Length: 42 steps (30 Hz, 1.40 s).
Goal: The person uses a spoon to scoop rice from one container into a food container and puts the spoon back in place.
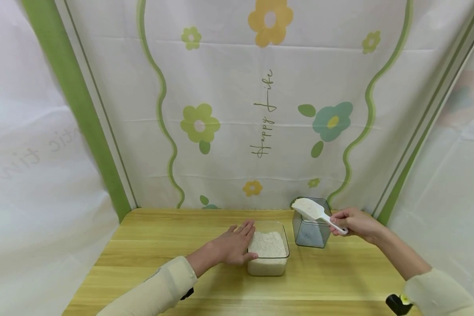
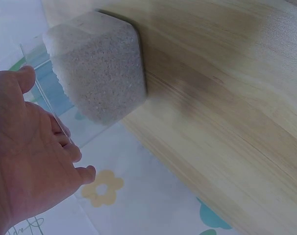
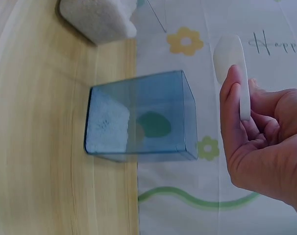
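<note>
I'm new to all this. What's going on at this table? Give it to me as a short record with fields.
Left hand: at the clear container's rim
Right hand: holds the white scoop by its handle
Scoop position: above the blue-tinted container
Scoop load: pale grains
Both containers: partly filled, standing on the wooden table

On the table [image 1: 162, 239], a tub [image 1: 266, 268] stands left of a bin [image 1: 310, 237].
</note>
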Motion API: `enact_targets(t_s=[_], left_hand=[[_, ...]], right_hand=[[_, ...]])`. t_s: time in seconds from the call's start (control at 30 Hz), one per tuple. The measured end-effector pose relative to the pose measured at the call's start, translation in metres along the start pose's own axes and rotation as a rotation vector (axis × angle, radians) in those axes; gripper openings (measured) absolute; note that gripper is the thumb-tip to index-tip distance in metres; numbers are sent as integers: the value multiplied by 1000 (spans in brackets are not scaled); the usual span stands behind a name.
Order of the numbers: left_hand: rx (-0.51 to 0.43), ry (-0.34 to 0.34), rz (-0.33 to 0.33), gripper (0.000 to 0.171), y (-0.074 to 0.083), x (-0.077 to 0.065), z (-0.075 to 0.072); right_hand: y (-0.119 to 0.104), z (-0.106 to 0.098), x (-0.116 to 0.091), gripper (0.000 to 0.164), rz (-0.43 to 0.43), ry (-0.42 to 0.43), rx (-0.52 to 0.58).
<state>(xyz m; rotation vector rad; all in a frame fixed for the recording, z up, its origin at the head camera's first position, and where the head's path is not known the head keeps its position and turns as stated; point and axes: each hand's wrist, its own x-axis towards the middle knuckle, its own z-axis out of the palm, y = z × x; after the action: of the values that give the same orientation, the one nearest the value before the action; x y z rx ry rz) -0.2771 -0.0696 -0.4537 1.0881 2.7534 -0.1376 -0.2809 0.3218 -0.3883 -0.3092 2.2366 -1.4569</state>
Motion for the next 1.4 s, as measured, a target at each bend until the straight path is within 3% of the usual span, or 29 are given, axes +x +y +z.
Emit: enact_targets(t_s=[0.4,0.57,0.83,1.4], left_hand=[[5,-5,-5,84,-1,2,2],[3,-8,-3,84,0,2,1],[0,-2,3,83,1,0,1],[-1,1,-6,84,-1,3,4]], right_hand=[[16,-29,-5,38,70,92,10],[17,-34,-7,40,77,142,-39],[17,-35,-7,38,85,229,-171],[10,-28,-5,26,56,326,-355]])
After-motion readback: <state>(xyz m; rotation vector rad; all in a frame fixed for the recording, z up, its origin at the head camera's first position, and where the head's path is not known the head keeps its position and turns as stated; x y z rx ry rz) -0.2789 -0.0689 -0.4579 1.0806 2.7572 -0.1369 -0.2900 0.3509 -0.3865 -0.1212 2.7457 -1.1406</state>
